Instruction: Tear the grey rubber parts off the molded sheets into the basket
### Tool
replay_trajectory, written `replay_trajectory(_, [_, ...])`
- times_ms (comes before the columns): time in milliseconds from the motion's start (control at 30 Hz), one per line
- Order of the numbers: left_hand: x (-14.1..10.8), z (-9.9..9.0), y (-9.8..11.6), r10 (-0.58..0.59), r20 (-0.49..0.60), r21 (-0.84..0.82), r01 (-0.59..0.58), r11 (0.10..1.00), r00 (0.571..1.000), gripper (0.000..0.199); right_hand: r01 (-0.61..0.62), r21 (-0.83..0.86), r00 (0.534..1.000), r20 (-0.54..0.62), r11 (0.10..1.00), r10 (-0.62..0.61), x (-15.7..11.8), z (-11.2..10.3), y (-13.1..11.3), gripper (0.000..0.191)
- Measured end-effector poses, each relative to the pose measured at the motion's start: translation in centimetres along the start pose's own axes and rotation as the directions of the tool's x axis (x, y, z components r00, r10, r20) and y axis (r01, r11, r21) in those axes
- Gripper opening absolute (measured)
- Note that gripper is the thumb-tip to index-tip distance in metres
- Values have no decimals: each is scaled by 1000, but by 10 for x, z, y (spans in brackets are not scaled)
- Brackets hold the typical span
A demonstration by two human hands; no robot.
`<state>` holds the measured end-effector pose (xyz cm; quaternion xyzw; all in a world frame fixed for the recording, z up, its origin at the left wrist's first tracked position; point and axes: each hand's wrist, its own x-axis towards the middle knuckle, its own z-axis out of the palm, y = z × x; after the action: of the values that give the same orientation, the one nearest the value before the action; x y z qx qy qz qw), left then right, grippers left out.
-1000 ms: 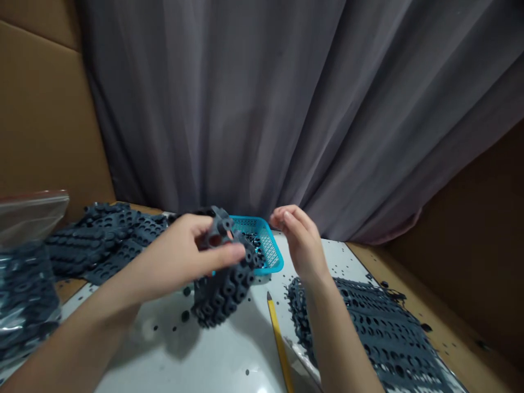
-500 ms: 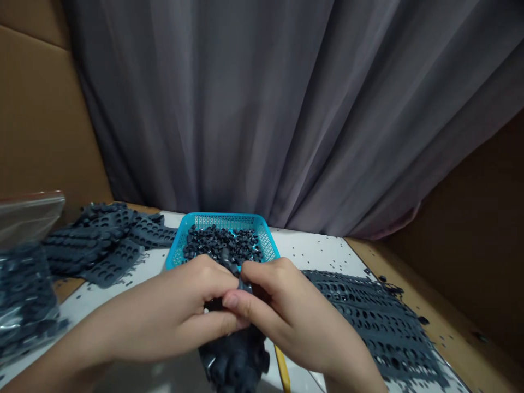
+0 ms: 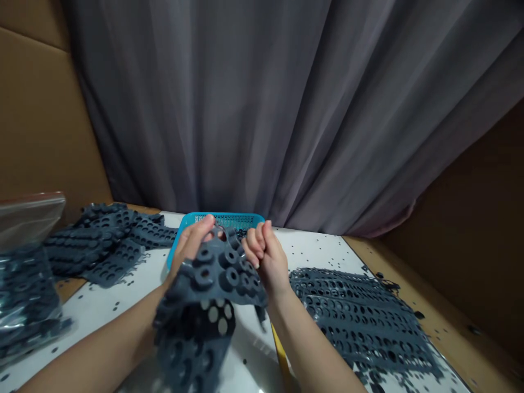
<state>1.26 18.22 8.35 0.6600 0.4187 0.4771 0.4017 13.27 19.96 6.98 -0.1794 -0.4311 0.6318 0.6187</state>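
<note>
A dark grey rubber sheet (image 3: 219,273) with rows of raised round knobs droops over my hands, bent in the middle, its lower part hanging toward me. My left hand (image 3: 192,240) is closed on its far left edge, part of the fingers hidden behind the sheet. Close to the sheet's right side, my right hand (image 3: 264,254) is curled with the thumb pressed on the fingers; whatever is inside them is hidden. Behind both hands stands a blue plastic basket (image 3: 174,248), its small black rubber pieces mostly covered by the sheet.
Punched rubber sheets (image 3: 364,316) lie flat on the right. More knobbed sheets (image 3: 110,240) are piled at the left, beside a clear zip bag (image 3: 27,295) of dark pieces. A yellow strip (image 3: 280,355) lies near my right forearm. Black bits dot the white table (image 3: 303,245); a grey curtain (image 3: 245,109) hangs behind.
My hands, earlier together over the folded sheet, have moved apart. The sheet has been raised and spread, its knobbed face now showing and covering much of the basket.
</note>
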Motion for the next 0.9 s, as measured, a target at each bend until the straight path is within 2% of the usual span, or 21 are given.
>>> replay_trajectory(67, [1,-3,2,-54,-27,-145,50,988,998,46,7,-132,999,48,991,0,4,-9,-5,46])
replay_trajectory(133, [2,-6,3,-72,37,-299,80,951,997,42,-6,-253,994,108,967,35,5,-17,-15,39])
replay_trajectory(233, [7,-10,-2,27,139,-349,23,937,990,38,-30,-456,974,186,890,128,0,-23,-33,29])
replay_trajectory(300, [10,-13,-7,87,170,-310,-31,950,982,38,-1,-614,967,200,789,157,-5,-22,-41,27])
replay_trajectory(400, [14,-15,-14,159,261,-212,-104,972,952,40,138,-824,962,243,550,122,-13,-13,-44,31])
replay_trajectory(467, [14,-15,-18,200,310,-159,-157,975,929,42,219,-895,951,284,388,120,-16,-8,-43,32])
replay_trajectory(533, [14,-15,-20,241,316,-155,-201,967,918,43,243,-919,943,299,310,144,-16,-6,-42,32])
replay_trajectory(600, [14,-16,-20,269,319,-178,-222,959,909,43,247,-913,930,318,326,184,-15,-7,-40,33])
replay_trajectory(667, [14,-16,-16,245,327,-189,-191,963,912,42,257,-881,906,363,398,217,-12,-11,-40,37])
replay_trajectory(733, [13,-16,-11,112,341,-114,-77,990,933,41,266,-843,894,397,468,206,-11,-13,-41,40])
replay_trajectory(800, [11,-17,-5,-67,360,-2,72,997,931,41,263,-820,895,404,508,188,-10,-15,-44,40])
replay_trajectory(867, [8,-16,0,-179,427,58,170,984,887,42,227,-802,888,403,553,221,-11,-15,-47,41])
replay_trajectory(900, [7,-15,1,-192,468,51,191,980,863,43,184,-786,879,400,590,259,-12,-16,-47,41])
